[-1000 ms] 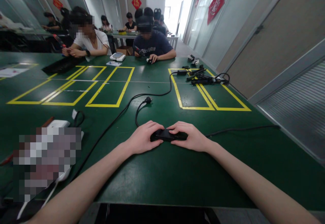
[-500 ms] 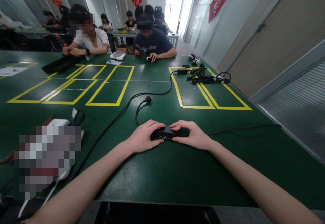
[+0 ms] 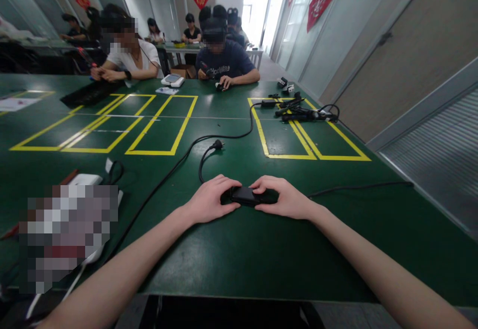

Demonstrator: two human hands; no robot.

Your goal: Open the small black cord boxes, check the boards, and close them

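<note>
A black power adapter lies between my two hands near the middle of the green table. My left hand grips its left end, thumb at the near side and fingers on the far edge. From the right, my right hand pinches the other end between thumb and fingers. The casing looks closed, with no circuit board showing. A black cord with a plug leads away beyond my left hand. Another black cable runs off to the right from behind my right hand.
Yellow tape frames mark the table. A pile of black adapters and cables lies at the far right. A long black cable crosses the left half. A blurred-out item sits at near left. Two people work across the table.
Green circuit board and small parts showed at the adapter's near side before; now that side is covered by black casing. Both hands have stayed almost in place.
</note>
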